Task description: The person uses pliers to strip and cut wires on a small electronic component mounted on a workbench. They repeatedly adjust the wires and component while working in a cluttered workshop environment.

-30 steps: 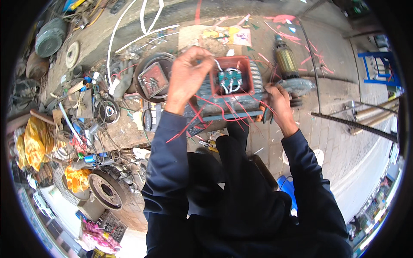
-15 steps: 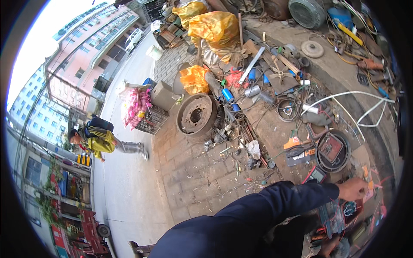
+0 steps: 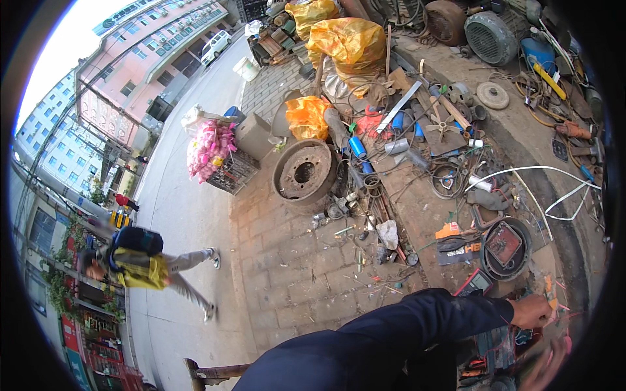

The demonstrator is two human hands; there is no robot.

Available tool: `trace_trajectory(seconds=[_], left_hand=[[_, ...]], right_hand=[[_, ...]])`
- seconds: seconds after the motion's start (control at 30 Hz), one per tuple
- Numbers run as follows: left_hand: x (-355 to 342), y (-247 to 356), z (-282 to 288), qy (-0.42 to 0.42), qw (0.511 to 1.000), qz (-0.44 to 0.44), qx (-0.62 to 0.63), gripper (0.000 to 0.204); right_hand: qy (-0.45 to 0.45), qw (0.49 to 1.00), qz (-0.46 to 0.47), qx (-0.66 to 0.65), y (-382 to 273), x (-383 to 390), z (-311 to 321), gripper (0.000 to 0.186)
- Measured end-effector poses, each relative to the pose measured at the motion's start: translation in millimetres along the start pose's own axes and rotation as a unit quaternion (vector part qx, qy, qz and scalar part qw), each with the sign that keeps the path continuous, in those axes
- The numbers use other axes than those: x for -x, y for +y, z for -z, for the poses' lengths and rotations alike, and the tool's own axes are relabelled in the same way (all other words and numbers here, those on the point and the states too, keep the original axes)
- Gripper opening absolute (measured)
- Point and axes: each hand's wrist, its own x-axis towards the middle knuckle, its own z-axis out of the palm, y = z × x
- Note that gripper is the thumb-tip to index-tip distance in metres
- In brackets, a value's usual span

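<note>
My left hand point(image 3: 531, 311), at the end of a dark blue sleeve point(image 3: 424, 319), is closed at the lower right, its fingertips pinched beside small orange and pink scraps. What they hold, if anything, is too small to make out. Just below it, my right hand point(image 3: 549, 366) is slightly blurred, with fingers stretched out and apart near thin red wires. Beneath both hands lies a cluttered patch of tools and parts, partly covered by them. A red-edged multimeter point(image 3: 476, 283) rests by my left wrist. Beyond it sits a round black pan point(image 3: 525, 260) with a reddish square tray point(image 3: 504, 242) inside.
A rusty wheel rim point(image 3: 303, 172) lies on the brick paving. Around it are blue cylinders point(image 3: 357, 147), orange bags point(image 3: 349, 49), a grey motor point(image 3: 499, 39) and looping white strip point(image 3: 548, 171). On the road at left walks a person with a backpack point(image 3: 137, 251).
My right hand has come up from the lower edge toward my left hand, which has shifted slightly downward in view. The passer-by has walked down the picture. The whole view has shifted a little.
</note>
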Motion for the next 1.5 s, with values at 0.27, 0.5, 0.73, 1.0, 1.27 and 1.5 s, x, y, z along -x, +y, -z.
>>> trace_trajectory(seconds=[0.27,0.5,0.73,1.0,1.27,1.5], left_hand=[[2,11,29,-0.082,0.996,0.007,-0.023,0.018],[4,8,53,-0.061,0.994,0.030,-0.087,0.022],[2,16,53,-0.057,0.988,0.139,0.024,0.023],[4,-12,47,-0.148,0.956,0.214,0.136,0.016],[-6,-19,78,-0.292,0.922,0.167,0.190,0.019],[-7,-17,77,-0.306,0.939,0.129,0.088,0.016]], right_hand=[[-0.067,0.968,0.022,0.240,-77,-132,-2,0.033],[-0.042,0.987,0.084,0.129,-43,-131,-1,0.021],[-0.032,0.995,-0.020,0.095,-75,-152,-4,0.023],[-0.001,0.994,-0.104,-0.037,-65,-131,-8,0.019],[-0.090,0.994,-0.021,-0.064,-70,-119,-5,0.016],[-0.143,0.984,-0.096,-0.049,-77,-102,-5,0.018]])
